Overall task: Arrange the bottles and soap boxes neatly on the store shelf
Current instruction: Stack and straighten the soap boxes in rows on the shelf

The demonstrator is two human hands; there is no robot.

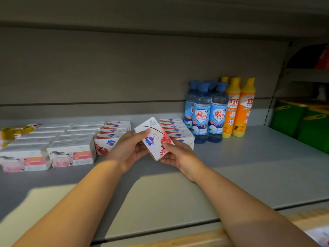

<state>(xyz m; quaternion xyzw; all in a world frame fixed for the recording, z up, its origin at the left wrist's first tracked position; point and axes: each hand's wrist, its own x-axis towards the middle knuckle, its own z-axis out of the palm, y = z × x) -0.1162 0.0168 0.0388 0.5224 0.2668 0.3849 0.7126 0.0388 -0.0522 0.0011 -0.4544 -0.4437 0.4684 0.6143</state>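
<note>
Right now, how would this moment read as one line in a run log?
step: placing soap | held: red-and-white soap box in left hand and right hand | over: shelf gap between red soap rows | bottles: upright, right

- Setting: a shop aisle, showing as a grey metal shelf (249,166) with a slotted back panel (124,72).
- Soap boxes (114,134) are sitting in rows of identical stock, faces forward.
- Blue bottles (208,111) and orange bottles (238,107) are standing grouped by brand.
- Green tubs (300,120) are filling the neighbouring bay.
</note>
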